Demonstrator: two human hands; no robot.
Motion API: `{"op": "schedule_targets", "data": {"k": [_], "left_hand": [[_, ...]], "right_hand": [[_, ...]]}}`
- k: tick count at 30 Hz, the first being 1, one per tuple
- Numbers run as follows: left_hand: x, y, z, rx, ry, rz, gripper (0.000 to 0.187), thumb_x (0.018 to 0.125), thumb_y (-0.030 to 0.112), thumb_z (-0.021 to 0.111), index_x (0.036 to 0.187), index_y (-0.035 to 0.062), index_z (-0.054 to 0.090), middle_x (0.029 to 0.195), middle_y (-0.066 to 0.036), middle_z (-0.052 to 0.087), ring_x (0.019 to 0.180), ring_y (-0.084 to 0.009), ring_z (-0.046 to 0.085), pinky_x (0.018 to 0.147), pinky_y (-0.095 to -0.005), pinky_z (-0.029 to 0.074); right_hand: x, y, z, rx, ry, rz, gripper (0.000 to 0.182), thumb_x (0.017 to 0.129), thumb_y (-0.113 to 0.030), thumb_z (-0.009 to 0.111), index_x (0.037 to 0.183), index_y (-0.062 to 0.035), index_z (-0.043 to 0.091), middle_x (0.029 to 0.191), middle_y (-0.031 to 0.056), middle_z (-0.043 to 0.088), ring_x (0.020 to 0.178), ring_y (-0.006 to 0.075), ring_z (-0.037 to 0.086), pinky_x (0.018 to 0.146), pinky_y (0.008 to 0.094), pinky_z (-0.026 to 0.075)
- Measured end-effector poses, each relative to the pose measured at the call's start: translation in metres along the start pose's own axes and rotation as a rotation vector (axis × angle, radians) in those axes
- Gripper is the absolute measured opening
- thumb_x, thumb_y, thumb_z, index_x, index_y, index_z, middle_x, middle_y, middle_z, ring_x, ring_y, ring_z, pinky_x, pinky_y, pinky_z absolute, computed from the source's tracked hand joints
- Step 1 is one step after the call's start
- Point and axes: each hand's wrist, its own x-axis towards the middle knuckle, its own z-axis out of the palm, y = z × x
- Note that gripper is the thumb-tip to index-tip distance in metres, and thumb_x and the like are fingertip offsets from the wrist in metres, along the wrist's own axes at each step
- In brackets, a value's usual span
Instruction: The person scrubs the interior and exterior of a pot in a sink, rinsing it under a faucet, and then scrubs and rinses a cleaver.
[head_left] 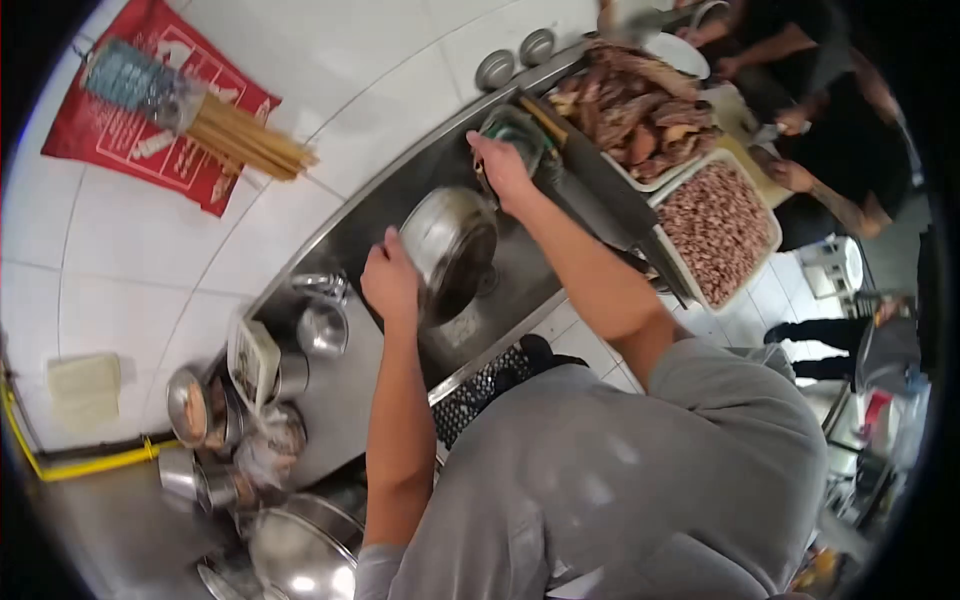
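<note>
Red poster (150, 105) on the white tiled wall, upper left: white print, too blurred to read; a bundle of chopsticks (245, 135) with a bluish wrapped end hangs across it. Yellow cloth (85, 385) lower on the wall, above a yellow hose (95, 462). Steel tabletop (110, 520), lower left: small steel bowls (190, 405) and cups clustered together, a white tray (253, 362) tilted among them, a large lid (300, 555) at the bottom edge. Steel cup (323, 328) just beside the sink. Left hand (390, 280): arm bare, extended forward from a grey sleeve, fingers curled over the near rim of the pot (452, 245). Pot: round, polished steel, bright reflections on its outer wall, dark inside, tipped on its side with the mouth turned to the right, held over the sink (520, 270). Right hand (503, 170): arm bare, reaching further forward, fingers closed around a green scourer (522, 135) just beyond the pot; whether it touches the pot cannot be told. Two round steel knobs (515, 58) on the wall above. Long dark knife (600, 180) lying along the sink's right edge. White tray of brown meat pieces (640, 110), then a second tray of small pinkish pieces (715, 225). Other people's hands (790, 175) at the far right, beside the trays. No legible writing anywhere.
</note>
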Motion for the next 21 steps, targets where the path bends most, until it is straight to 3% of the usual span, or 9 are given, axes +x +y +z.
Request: {"op": "schedule_targets", "data": {"k": [2, 4, 6, 8, 11, 14, 16, 18, 21], "left_hand": [[0.001, 0.007, -0.001, 0.018, -0.031, -0.069, 0.056, 0.095, 0.05, 0.044, 0.084, -0.0005, 0.066, 0.082, -0.025, 0.066, 0.082, -0.044, 0.063, 0.073, -0.0494, 0.047], [0.004, 0.016, -0.001, -0.021, -0.084, -0.126, 0.055, 0.095, 0.049, 0.044, 0.083, 0.0012, 0.068, 0.083, -0.023, 0.067, 0.083, -0.0428, 0.063, 0.074, -0.0482, 0.047], [0.001, 0.021, 0.002, -0.023, -0.069, -0.141, 0.054, 0.095, 0.048, 0.045, 0.083, 0.0013, 0.068, 0.082, -0.023, 0.067, 0.081, -0.0424, 0.063, 0.073, -0.0479, 0.047], [-0.002, 0.02, 0.005, -0.028, -0.056, -0.165, 0.053, 0.095, 0.048, 0.045, 0.082, 0.0014, 0.068, 0.081, -0.023, 0.066, 0.08, -0.0421, 0.063, 0.072, -0.0476, 0.047], [-0.008, 0.012, 0.013, -0.088, 0.007, -0.126, 0.053, 0.096, 0.046, 0.044, 0.084, 0.0002, 0.068, 0.078, -0.023, 0.065, 0.077, -0.0422, 0.062, 0.069, -0.0479, 0.046], [-0.025, -0.016, 0.009, -0.136, -0.071, -0.135, 0.053, 0.097, 0.045, 0.044, 0.085, -0.0003, 0.068, 0.076, -0.024, 0.064, 0.073, -0.0429, 0.061, 0.067, -0.0481, 0.045], [-0.035, -0.018, 0.004, -0.111, -0.006, -0.177, 0.054, 0.097, 0.046, 0.044, 0.084, -0.001, 0.067, 0.075, -0.024, 0.064, 0.07, -0.0431, 0.059, 0.066, -0.0477, 0.044], [-0.038, -0.019, 0.002, -0.098, -0.033, -0.226, 0.054, 0.098, 0.044, 0.044, 0.082, -0.0017, 0.067, 0.073, -0.024, 0.063, 0.069, -0.042, 0.059, 0.065, -0.0476, 0.044], [-0.042, -0.023, 0.005, -0.186, 0.032, -0.104, 0.053, 0.098, 0.041, 0.044, 0.077, -0.0029, 0.065, 0.068, -0.022, 0.062, 0.064, -0.0386, 0.059, 0.063, -0.0468, 0.043]], "right_hand": [[0.028, 0.033, 0.005, -0.1, -0.129, -0.038, 0.05, 0.092, -0.044, 0.053, 0.076, 0.0019, 0.065, 0.069, 0.0122, 0.062, 0.07, 0.0277, 0.061, 0.073, 0.0405, 0.049], [0.04, 0.043, 0.015, -0.763, -0.181, -0.243, 0.048, 0.093, -0.042, 0.053, 0.071, -0.0002, 0.062, 0.072, 0.0129, 0.063, 0.065, 0.0232, 0.059, 0.064, 0.0359, 0.047], [0.039, 0.05, 0.023, -0.735, -0.206, -0.199, 0.045, 0.093, -0.039, 0.054, 0.07, -0.0017, 0.063, 0.077, 0.0142, 0.063, 0.068, 0.0294, 0.06, 0.067, 0.0394, 0.048], [0.013, 0.042, 0.042, -0.86, -0.227, -0.65, 0.04, 0.091, -0.037, 0.057, 0.072, -0.0025, 0.065, 0.076, 0.0127, 0.063, 0.071, 0.0331, 0.061, 0.067, 0.0408, 0.05], [-0.035, 0.031, 0.058, -0.883, -0.394, -0.876, 0.034, 0.088, -0.033, 0.059, 0.07, -0.0045, 0.067, 0.076, 0.0114, 0.063, 0.074, 0.0325, 0.063, 0.066, 0.0416, 0.051], [0.017, 0.053, 0.013, -0.894, -0.206, -0.285, 0.028, 0.086, -0.028, 0.062, 0.069, -0.0063, 0.067, 0.076, 0.0115, 0.064, 0.072, 0.0308, 0.063, 0.064, 0.0418, 0.051], [0.012, 0.05, 0.011, -0.904, -0.227, -0.18, 0.018, 0.082, -0.022, 0.062, 0.074, -0.0077, 0.068, 0.077, 0.0103, 0.064, 0.075, 0.0283, 0.064, 0.066, 0.0409, 0.051], [-0.029, 0.052, 0.035, -0.897, -0.448, -1.057, 0.017, 0.08, -0.022, 0.06, 0.081, -0.0083, 0.07, 0.078, 0.0104, 0.065, 0.082, 0.0276, 0.063, 0.07, 0.0401, 0.052], [-0.044, 0.051, 0.039, -0.964, -0.509, -1.021, 0.019, 0.079, -0.023, 0.059, 0.084, -0.0092, 0.071, 0.077, 0.0097, 0.064, 0.085, 0.0268, 0.062, 0.071, 0.0395, 0.051]]}}
